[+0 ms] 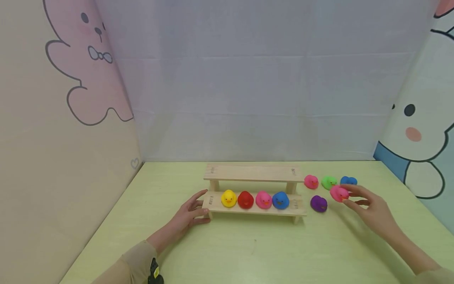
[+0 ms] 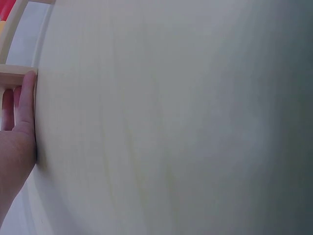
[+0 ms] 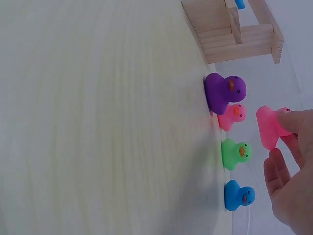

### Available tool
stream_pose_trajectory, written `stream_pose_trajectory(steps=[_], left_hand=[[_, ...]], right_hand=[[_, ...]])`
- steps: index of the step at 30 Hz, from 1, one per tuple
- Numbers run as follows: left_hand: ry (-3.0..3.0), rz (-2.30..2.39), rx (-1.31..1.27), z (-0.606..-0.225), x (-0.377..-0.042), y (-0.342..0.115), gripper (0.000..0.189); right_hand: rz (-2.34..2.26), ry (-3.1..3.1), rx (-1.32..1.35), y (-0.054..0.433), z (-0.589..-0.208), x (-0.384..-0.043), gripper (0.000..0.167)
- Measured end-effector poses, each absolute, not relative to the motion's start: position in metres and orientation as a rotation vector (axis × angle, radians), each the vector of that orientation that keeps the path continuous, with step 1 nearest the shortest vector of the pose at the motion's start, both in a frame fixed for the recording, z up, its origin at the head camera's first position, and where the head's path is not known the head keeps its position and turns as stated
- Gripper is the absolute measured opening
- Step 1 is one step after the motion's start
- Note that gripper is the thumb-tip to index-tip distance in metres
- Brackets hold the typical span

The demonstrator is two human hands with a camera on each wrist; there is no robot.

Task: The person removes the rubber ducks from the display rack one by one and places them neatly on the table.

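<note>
My right hand [image 1: 376,213] pinches a pink rubber duck [image 1: 338,193] between thumb and fingers. In the right wrist view this pink duck [image 3: 270,128] is held above the table. My left hand [image 1: 186,217] is at the left end of a two-step wooden rack [image 1: 253,173]; in the left wrist view its fingers [image 2: 27,105] lie fairly straight, tips right at the end of the wood. On the lower step sit a yellow duck [image 1: 229,198], a red duck [image 1: 245,200], a pink duck [image 1: 264,200] and a blue duck [image 1: 281,200], left to right.
Right of the rack, on the pale yellow table [image 1: 248,252], stand a purple duck [image 1: 319,204], another pink duck [image 1: 311,182], a green duck [image 1: 329,182] and a blue duck [image 1: 348,180]. Cloth walls [image 1: 248,86] enclose the back and sides.
</note>
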State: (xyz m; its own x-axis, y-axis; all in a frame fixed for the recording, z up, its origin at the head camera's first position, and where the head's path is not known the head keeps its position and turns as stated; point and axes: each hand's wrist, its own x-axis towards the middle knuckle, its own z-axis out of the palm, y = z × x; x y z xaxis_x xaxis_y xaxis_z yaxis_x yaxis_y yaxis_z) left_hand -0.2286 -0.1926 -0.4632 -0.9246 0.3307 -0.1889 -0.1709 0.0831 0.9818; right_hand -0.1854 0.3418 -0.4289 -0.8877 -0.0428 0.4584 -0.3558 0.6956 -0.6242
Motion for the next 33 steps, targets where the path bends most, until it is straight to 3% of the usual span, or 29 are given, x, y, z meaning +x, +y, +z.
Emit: stream_pose_trajectory(steps=[33], left_hand=[[2.006,1.903,0.161,-0.464,-0.229,-0.192,0.073]], right_hand=[[0.925,-2.887,0.213,0.358,-0.440,-0.185,0.040]])
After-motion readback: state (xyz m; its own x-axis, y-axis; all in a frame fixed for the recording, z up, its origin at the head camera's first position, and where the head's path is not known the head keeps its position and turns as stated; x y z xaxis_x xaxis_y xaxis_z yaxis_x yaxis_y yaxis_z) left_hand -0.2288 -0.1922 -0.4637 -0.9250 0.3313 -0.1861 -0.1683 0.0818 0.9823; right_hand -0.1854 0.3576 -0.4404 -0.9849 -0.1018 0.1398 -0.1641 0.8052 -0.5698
